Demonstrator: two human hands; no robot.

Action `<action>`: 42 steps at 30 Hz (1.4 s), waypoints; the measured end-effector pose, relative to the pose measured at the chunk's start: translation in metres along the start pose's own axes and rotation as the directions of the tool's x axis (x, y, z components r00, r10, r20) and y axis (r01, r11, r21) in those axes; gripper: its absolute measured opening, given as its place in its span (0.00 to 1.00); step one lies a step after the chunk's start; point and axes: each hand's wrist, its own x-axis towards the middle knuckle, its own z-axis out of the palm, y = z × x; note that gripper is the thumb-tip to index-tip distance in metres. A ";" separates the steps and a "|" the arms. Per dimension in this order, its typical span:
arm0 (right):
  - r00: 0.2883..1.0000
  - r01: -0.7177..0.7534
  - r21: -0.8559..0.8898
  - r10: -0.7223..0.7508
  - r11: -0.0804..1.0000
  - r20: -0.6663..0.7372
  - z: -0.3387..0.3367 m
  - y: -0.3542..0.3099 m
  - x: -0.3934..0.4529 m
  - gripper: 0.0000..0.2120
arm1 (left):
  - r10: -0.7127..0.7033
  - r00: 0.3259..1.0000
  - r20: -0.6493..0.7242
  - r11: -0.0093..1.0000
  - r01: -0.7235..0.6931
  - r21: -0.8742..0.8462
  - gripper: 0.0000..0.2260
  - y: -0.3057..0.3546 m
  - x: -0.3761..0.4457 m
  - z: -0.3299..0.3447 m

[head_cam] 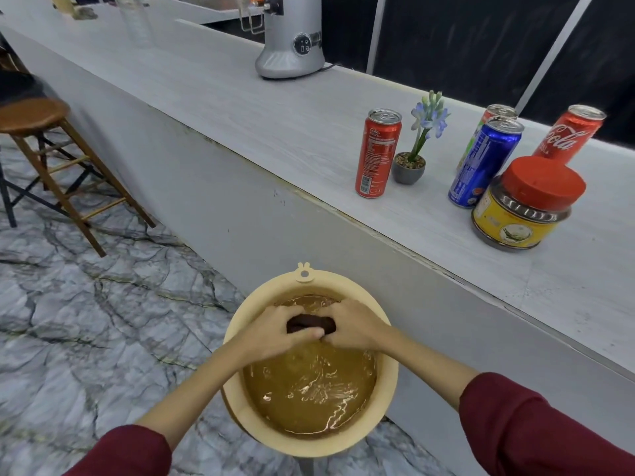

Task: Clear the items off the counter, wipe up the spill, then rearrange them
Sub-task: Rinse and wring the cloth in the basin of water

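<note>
Cloth [311, 323], dark and bunched, is clenched between both hands over a tan basin [390, 369] of brownish water on the floor below the tabletop [275, 125]. Left hand [275, 333] and right hand [355, 326] each hold a closed grip on it. Near the tabletop's front edge stand a red can [377, 152], blue can [484, 163] and red-lidded jar [525, 204].

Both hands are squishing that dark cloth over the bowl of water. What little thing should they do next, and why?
Probably finish wringing, then lift the cloth toward the counter. The left hand and right hand both grip it above the water-filled basin, so it looks wet, and a drippy cloth would wipe badly. The cans and jar are on the counter.
</note>
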 end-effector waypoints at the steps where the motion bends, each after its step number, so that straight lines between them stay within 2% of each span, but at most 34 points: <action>1: 0.999 -0.026 0.061 0.023 0.998 0.042 -0.004 0.000 0.001 0.06 | 0.001 0.999 0.038 1.000 -0.003 0.029 0.17 -0.001 0.000 -0.003; 4: 0.999 -0.045 0.050 0.044 0.998 0.030 -0.016 -0.006 0.003 0.05 | 0.014 0.996 0.087 0.990 -0.026 0.139 0.14 0.002 0.002 -0.011; 7: 0.997 0.009 -0.182 -0.022 0.983 -0.071 -0.025 -0.011 0.004 0.04 | 0.016 0.998 0.053 0.990 -0.024 0.142 0.08 0.007 0.005 -0.017; 9: 0.978 0.081 -0.429 -0.155 0.900 -0.139 -0.032 -0.011 0.007 0.06 | -0.025 0.998 0.054 0.991 0.017 0.131 0.07 0.010 0.006 -0.017; 10: 0.950 0.129 -0.568 -0.266 0.813 -0.164 -0.034 -0.009 0.009 0.07 | -0.047 0.997 0.065 0.994 0.040 0.106 0.08 0.011 0.006 -0.015; 11: 0.939 0.147 -0.645 -0.310 0.750 -0.147 -0.035 -0.008 0.010 0.10 | -0.068 0.995 0.077 0.996 0.063 0.066 0.08 0.011 0.006 -0.013; 13: 0.924 0.160 -0.672 -0.349 0.723 -0.154 -0.034 -0.002 0.013 0.14 | -0.089 0.991 0.096 0.995 0.092 -0.033 0.11 0.014 0.006 -0.009; 16: 0.892 0.218 -0.667 -0.423 0.712 -0.160 -0.028 0.005 0.014 0.14 | -0.094 0.988 0.127 0.991 0.105 -0.085 0.17 0.017 0.005 -0.002; 19: 0.855 0.246 -0.677 -0.484 0.694 -0.185 -0.015 0.012 0.015 0.14 | -0.101 0.984 0.150 0.991 0.113 -0.078 0.16 0.015 0.004 0.003; 21: 0.858 0.247 -0.680 -0.482 0.690 -0.176 -0.007 0.016 0.017 0.13 | -0.128 0.980 0.155 0.989 0.138 -0.056 0.13 0.011 0.006 0.006; 25: 0.905 0.197 -0.550 -0.366 0.812 -0.218 0.000 0.016 0.016 0.13 | -0.117 0.980 0.158 0.993 0.117 0.012 0.09 0.006 0.011 0.002; 27: 0.939 0.118 -0.335 -0.215 0.935 -0.270 -0.001 0.011 0.009 0.15 | -0.086 0.988 0.125 0.996 0.089 -0.013 0.05 0.000 0.011 -0.006; 29: 0.986 0.032 0.009 -0.030 0.999 -0.161 -0.002 0.010 0.002 0.16 | -0.088 0.989 0.116 0.993 0.097 -0.074 0.10 -0.004 0.010 -0.018; 32: 0.998 -0.023 0.351 0.044 0.936 -0.051 -0.008 0.012 -0.008 0.14 | -0.093 0.986 0.139 0.978 0.116 -0.171 0.14 -0.005 0.007 -0.035; 35: 0.992 -0.127 0.603 0.107 0.788 0.069 -0.016 0.013 -0.019 0.07 | -0.080 0.994 0.072 0.967 0.095 -0.238 0.13 0.003 0.005 -0.046; 38: 0.986 -0.166 0.724 0.124 0.670 0.111 -0.022 0.009 -0.028 0.07 | -0.060 0.997 0.039 0.944 0.069 -0.323 0.16 0.018 0.006 -0.053; 42: 0.988 -0.144 0.787 0.137 0.600 0.077 -0.036 0.003 -0.035 0.08 | 0.002 0.999 0.051 0.912 0.019 -0.409 0.27 0.040 0.009 -0.064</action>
